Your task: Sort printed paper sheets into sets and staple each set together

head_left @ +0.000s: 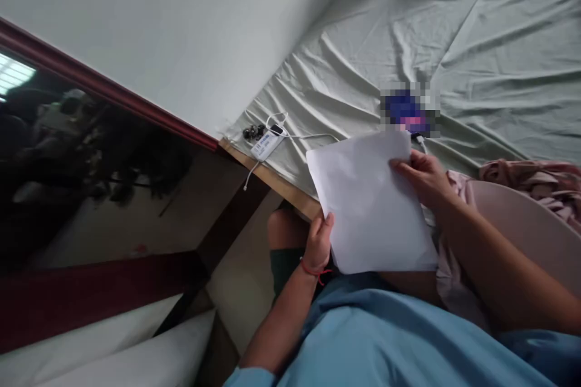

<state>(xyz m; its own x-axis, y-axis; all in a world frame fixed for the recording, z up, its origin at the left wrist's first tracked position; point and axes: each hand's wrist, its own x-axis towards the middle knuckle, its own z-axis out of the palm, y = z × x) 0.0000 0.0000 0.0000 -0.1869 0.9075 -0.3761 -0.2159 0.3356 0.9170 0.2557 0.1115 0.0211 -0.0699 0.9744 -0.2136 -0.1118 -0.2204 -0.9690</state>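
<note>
White sheets of paper (370, 205), seemingly a thin stack, are held up over my lap between both hands. My left hand (318, 242), with a red string at the wrist, grips the lower left edge, thumb on top and fingers hidden behind. At the upper right edge, my right hand (424, 176) pinches the paper with its thumb on the front face. The paper's top right part curls slightly. Just beyond it lies a pixelated phone-like thing (408, 113) with a white cable plugged in.
A bed with a pale green sheet (454, 60) fills the right side. On its wooden edge (272, 178) lie a white power strip (267, 144) and cables. A pinkish cloth (535, 178) is at the right. A dark window (91, 151) stands left.
</note>
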